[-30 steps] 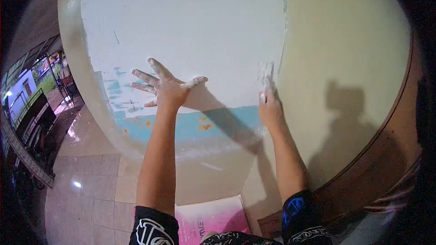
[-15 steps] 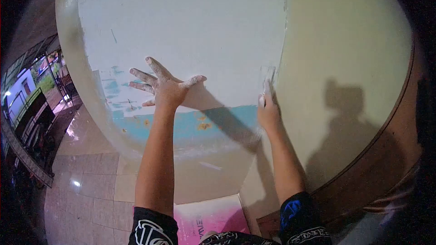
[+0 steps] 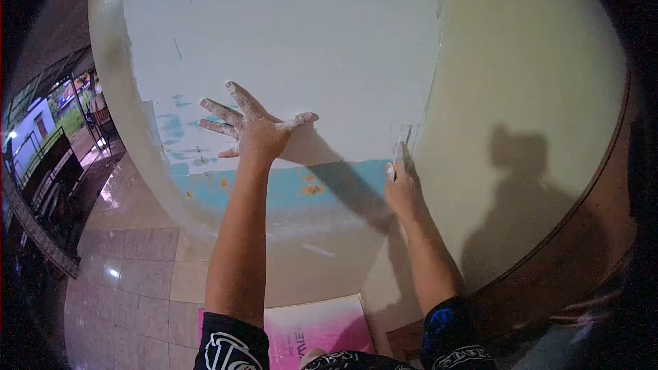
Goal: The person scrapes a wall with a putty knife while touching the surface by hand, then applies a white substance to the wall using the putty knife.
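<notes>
My left hand (image 3: 259,133) rests on the white-coated wall panel (image 3: 295,34), fingers spread and dusted with white powder. Low on the panel, bare turquoise paint (image 3: 264,193) with rusty-brown spots shows below the white layer. In my right hand (image 3: 403,188) is a putty knife (image 3: 405,136), gripped with its blade pointing up against the panel's lower right edge. Most of its handle is hidden by my fingers. The blade's flat end lies close to the corner where the white meets the cream wall (image 3: 521,48).
A pink and white printed box or board (image 3: 315,332) is on the floor below me. Glossy tiles (image 3: 130,267) cover the ground at left. Beyond them are a railing (image 3: 48,161) and an outdoor area. Brown trim (image 3: 548,247) borders the right wall.
My right hand has slid down the panel's right edge with the putty knife. The left hand stays spread on the same spot, and the view has shifted slightly.
</notes>
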Motion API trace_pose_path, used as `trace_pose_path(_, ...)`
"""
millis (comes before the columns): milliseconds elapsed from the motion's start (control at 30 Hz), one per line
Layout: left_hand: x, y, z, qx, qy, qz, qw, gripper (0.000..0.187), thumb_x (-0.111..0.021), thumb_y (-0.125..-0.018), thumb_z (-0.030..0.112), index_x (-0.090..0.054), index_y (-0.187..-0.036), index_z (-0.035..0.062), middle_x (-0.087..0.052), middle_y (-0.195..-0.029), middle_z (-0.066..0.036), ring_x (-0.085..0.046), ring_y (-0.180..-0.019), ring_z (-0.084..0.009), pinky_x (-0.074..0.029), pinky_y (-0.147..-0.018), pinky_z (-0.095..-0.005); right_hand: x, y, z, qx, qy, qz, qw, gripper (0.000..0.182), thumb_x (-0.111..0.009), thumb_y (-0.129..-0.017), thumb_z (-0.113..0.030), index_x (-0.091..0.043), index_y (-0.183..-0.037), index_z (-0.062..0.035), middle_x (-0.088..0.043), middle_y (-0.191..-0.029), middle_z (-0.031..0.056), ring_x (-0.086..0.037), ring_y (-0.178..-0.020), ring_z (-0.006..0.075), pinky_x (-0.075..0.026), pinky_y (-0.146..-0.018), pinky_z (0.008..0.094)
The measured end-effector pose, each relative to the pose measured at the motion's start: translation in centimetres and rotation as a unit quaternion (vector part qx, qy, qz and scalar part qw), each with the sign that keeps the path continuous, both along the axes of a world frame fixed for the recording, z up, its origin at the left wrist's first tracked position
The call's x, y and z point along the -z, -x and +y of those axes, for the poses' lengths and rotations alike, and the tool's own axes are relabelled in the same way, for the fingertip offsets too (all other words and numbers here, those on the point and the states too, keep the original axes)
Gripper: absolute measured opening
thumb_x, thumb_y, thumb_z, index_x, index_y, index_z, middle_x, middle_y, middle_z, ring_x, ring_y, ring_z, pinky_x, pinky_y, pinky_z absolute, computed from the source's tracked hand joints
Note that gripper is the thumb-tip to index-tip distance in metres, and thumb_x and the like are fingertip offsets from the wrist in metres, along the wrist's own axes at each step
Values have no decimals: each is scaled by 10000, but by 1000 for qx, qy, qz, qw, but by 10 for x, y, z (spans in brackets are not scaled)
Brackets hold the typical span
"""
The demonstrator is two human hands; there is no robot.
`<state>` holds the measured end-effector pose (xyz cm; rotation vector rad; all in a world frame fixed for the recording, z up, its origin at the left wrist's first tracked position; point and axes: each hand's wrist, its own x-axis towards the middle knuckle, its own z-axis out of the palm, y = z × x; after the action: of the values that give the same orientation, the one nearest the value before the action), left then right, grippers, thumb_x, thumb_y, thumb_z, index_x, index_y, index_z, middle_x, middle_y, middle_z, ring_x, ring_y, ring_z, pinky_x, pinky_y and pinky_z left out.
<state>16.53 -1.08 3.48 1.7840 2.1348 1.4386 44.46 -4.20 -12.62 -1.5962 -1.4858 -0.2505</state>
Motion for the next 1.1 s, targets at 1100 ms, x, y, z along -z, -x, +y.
trace_pose_path(1100,0,0,-1,0,7,21,1000,1659,-801,-423,875,39,-1609,74,277,-1531,-422,262,-1374,-673,-124,-848,-934,42,8,-10,-16,-22,50,998,580,-528,-1015,-159,-345,-1566,-157,-553,-1401,258,-542,-1278,427,-428,-1074,471)
